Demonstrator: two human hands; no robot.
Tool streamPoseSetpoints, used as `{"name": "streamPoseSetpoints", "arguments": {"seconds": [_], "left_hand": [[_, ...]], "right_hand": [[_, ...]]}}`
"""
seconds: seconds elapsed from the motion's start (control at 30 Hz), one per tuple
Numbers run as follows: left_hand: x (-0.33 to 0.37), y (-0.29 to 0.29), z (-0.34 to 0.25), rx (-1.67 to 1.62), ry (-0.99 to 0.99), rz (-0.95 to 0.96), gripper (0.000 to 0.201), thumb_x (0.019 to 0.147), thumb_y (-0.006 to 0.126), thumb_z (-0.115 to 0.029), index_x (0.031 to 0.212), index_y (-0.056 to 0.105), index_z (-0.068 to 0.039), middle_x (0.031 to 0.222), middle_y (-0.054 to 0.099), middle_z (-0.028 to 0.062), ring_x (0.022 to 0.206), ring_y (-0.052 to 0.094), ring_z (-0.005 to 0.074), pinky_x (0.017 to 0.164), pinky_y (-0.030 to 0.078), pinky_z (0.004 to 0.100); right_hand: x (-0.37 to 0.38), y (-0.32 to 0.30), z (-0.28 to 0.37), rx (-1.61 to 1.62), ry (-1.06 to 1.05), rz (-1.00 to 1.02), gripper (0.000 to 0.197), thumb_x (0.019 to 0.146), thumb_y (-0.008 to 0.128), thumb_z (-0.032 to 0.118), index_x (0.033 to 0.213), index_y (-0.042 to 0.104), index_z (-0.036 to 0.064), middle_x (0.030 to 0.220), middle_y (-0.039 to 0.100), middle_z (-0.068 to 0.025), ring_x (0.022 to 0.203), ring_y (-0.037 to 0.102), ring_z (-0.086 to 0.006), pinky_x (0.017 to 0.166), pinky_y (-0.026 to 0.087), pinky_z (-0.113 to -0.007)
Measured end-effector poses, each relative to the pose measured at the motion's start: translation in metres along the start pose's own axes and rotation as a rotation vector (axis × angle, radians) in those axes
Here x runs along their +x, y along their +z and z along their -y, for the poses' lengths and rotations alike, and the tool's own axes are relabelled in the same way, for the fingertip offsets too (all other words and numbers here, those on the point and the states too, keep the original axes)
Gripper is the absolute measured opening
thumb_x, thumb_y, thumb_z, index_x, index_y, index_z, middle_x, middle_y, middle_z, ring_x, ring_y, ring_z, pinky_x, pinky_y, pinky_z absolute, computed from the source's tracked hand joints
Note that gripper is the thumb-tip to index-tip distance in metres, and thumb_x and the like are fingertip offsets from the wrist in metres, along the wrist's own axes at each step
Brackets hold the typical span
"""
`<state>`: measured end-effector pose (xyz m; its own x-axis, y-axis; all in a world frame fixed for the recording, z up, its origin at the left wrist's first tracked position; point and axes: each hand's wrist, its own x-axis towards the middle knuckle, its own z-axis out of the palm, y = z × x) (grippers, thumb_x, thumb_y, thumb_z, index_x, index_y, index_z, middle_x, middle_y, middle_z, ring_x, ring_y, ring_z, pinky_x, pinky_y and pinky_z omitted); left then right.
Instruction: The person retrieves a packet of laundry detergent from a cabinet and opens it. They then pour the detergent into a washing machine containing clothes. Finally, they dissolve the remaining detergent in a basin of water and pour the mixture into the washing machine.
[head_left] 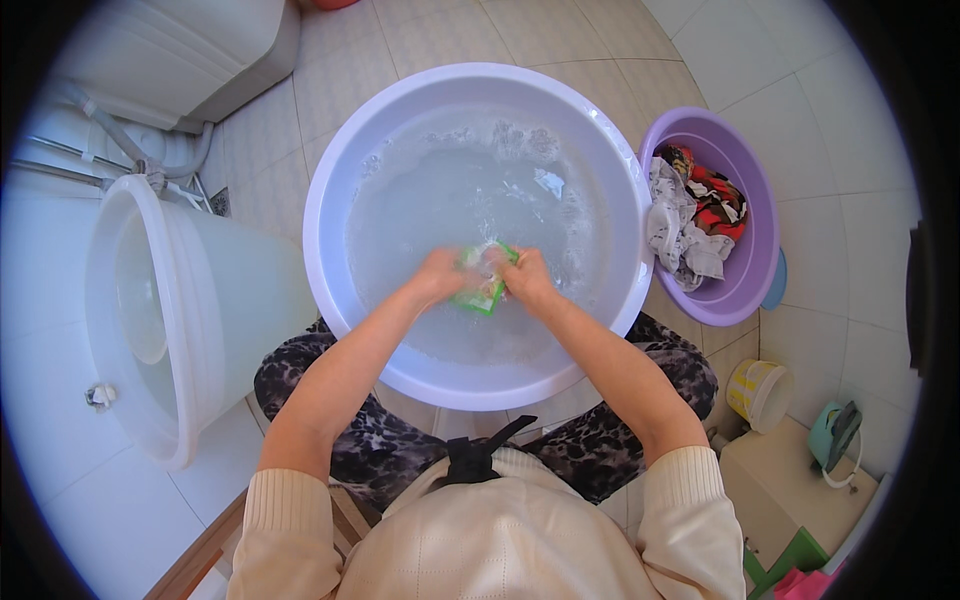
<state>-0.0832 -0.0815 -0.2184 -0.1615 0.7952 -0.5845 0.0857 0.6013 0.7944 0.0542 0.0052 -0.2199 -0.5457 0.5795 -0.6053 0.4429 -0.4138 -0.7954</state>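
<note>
A large pale lavender basin (333,155) holds cloudy water (430,190) with foam along its far side. Over the middle of it, a small green-edged cloth-like piece (486,297) with a pale patterned middle is bunched between my hands. My left hand (440,273) is closed on its left side, somewhat smeared by motion. On the other side, my right hand (530,277) grips it with bent fingers. Whether it is fabric or a soft packet is hard to tell. A small whitish-blue scrap (549,182) floats farther back in the water.
Touching the basin's right side, a purple tub (757,215) holds white and red patterned clothes (690,225). A tall translucent white bucket (230,280) stands at left, near grey hoses (125,140). A yellow-and-white pail (765,393) sits at lower right.
</note>
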Motion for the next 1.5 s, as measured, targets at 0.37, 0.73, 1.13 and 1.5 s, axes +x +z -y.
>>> {"name": "streamPoseSetpoints", "arguments": {"seconds": [0.37, 0.73, 1.13, 1.5], "left_hand": [[0.016, 0.010, 0.018, 0.088, 0.007, -0.163, 0.021, 0.083, 0.054, -0.018, 0.091, 0.056, 0.001, 0.074, 0.059, 0.0101, 0.062, 0.054, 0.0121, 0.053, 0.042, 0.0298], [0.002, 0.015, -0.010, -0.231, -0.122, -0.027, 0.023, 0.073, 0.060, -0.017, 0.093, 0.057, -0.005, 0.072, 0.056, 0.0064, 0.068, 0.055, 0.0204, 0.061, 0.044, 0.0361], [0.010, 0.011, 0.010, 0.190, 0.055, -0.344, 0.023, 0.073, 0.057, -0.025, 0.076, 0.061, -0.003, 0.073, 0.058, 0.0174, 0.069, 0.056, 0.0325, 0.061, 0.043, 0.0391], [-0.001, 0.012, -0.001, 0.471, 0.275, -0.392, 0.011, 0.076, 0.057, -0.019, 0.075, 0.058, -0.007, 0.065, 0.055, 0.0124, 0.060, 0.052, 0.0283, 0.054, 0.040, 0.0361]], "right_hand": [[-0.003, 0.016, -0.003, -0.072, -0.230, 0.000, 0.019, 0.082, 0.049, 0.015, 0.084, 0.060, -0.0006, 0.062, 0.056, -0.0060, 0.052, 0.052, -0.0117, 0.043, 0.042, -0.027], [0.012, 0.007, -0.017, -0.182, -0.274, -0.324, 0.016, 0.078, 0.056, 0.015, 0.084, 0.060, 0.0004, 0.069, 0.059, -0.0086, 0.062, 0.055, -0.0153, 0.058, 0.045, -0.029], [-0.003, 0.013, 0.004, -0.699, -0.401, -0.261, 0.018, 0.069, 0.061, 0.009, 0.086, 0.058, 0.0071, 0.077, 0.057, -0.0117, 0.073, 0.055, -0.0302, 0.062, 0.044, -0.036], [-0.004, 0.006, 0.009, -0.660, -0.487, -0.132, 0.014, 0.070, 0.061, 0.015, 0.078, 0.054, 0.0060, 0.081, 0.055, -0.0133, 0.078, 0.053, -0.0324, 0.064, 0.044, -0.040]]}}
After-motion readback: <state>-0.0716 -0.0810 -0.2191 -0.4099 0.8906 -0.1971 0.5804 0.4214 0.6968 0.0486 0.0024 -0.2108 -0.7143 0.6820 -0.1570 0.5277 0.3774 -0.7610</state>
